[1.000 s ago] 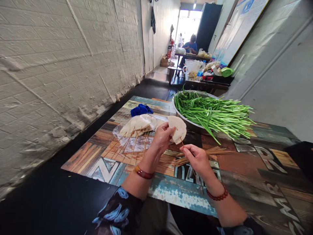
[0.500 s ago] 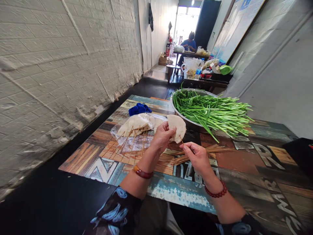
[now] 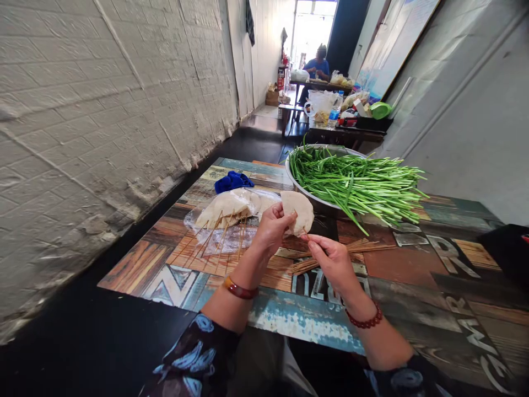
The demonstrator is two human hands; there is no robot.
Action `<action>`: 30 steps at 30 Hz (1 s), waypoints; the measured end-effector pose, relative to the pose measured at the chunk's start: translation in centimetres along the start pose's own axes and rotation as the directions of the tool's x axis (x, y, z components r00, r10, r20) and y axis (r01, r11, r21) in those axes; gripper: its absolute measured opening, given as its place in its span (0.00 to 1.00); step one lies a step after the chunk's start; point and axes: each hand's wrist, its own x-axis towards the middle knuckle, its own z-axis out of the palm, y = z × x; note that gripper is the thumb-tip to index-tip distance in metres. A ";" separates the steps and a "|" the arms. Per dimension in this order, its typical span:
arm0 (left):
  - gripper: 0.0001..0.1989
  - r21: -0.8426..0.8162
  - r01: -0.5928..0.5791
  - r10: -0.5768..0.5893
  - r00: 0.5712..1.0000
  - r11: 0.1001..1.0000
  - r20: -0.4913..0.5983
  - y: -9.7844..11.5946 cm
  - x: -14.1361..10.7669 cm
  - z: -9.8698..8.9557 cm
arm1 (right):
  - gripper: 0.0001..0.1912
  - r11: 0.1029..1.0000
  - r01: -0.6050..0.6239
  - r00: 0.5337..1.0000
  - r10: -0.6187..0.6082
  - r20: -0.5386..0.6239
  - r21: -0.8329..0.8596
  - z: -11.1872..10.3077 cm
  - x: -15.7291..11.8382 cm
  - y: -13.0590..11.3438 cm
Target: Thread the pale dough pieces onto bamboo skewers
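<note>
Near the centre of the frame, the left hand [image 3: 273, 223] pinches a pale half-round piece [image 3: 301, 210] between thumb and fingers. Just below and to the right, the right hand [image 3: 329, 260] grasps a thin skewer [image 3: 305, 232] at the piece's lower edge. Left of centre, similar skewered pieces [image 3: 226, 207] lie with clear plastic [image 3: 206, 236] on the patterned surface [image 3: 413, 270]. Loose skewers [image 3: 374, 246] lie beside the right hand; green stalks [image 3: 359, 190] heap a metal basin [image 3: 292, 179] right of centre.
</note>
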 end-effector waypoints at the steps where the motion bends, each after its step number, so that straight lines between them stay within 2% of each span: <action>1: 0.21 -0.001 0.006 -0.006 1.000 1.000 0.000 0.0 0.0 0.0 | 0.17 1.000 -0.002 1.000 0.002 -0.002 0.010 0.0 0.0 0.0; 12: 0.22 -0.022 0.022 -0.022 1.000 1.000 -0.016 0.1 0.2 -0.2 | 0.23 0.992 -0.071 0.994 0.062 0.087 0.104 -0.2 -0.2 0.6; 21: 0.20 -0.028 0.011 -0.011 1.000 1.000 -0.017 0.1 0.2 -0.2 | 0.25 0.945 -0.170 0.977 0.124 0.174 0.279 -0.2 -0.3 0.4; 30: 0.18 0.016 -0.030 0.030 0.999 0.999 -0.035 -0.2 0.2 -0.2 | 0.29 0.892 -0.296 0.953 0.253 0.166 0.342 -0.1 -0.2 -0.6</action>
